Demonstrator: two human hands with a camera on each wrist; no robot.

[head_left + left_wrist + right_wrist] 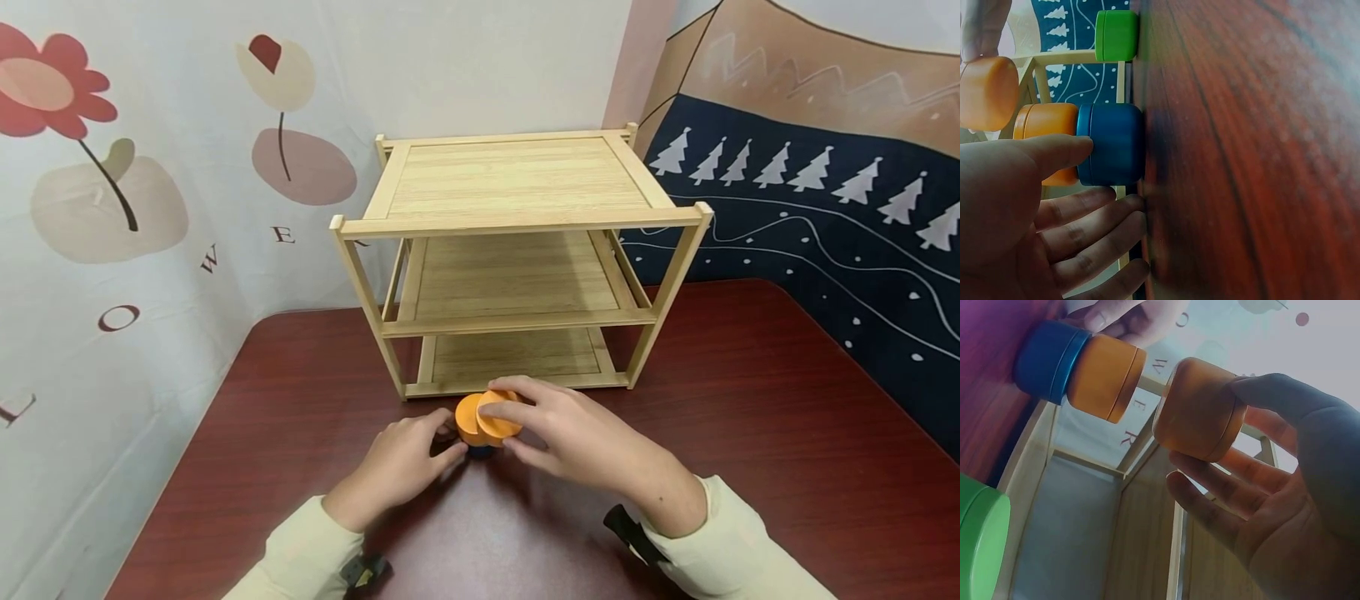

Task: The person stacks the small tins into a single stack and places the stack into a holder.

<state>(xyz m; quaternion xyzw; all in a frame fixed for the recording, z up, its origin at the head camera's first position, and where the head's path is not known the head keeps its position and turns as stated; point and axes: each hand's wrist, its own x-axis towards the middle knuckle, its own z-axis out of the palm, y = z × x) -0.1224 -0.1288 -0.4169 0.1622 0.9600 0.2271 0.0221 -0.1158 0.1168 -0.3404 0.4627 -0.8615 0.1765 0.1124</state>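
A blue lidded jar (1113,145) stands on the table with an orange lidded jar (1104,378) stacked on it. My left hand (401,462) is at the stack's left side. Its thumb (1069,153) lies across the front at the seam of the two jars, with the fingers around the left side. My right hand (573,433) grips a second orange jar (1197,409) between thumb and fingers. This jar is raised above and slightly right of the stack, tilted in the right wrist view. A green lidded jar (1116,35) stands further right, hidden in the head view.
A three-tier wooden shelf (517,223) stands on the dark red table (300,392), just behind the jars. A printed cloth with flowers (315,50) hangs at the back left, and one with white trees (810,171) hangs at the right.
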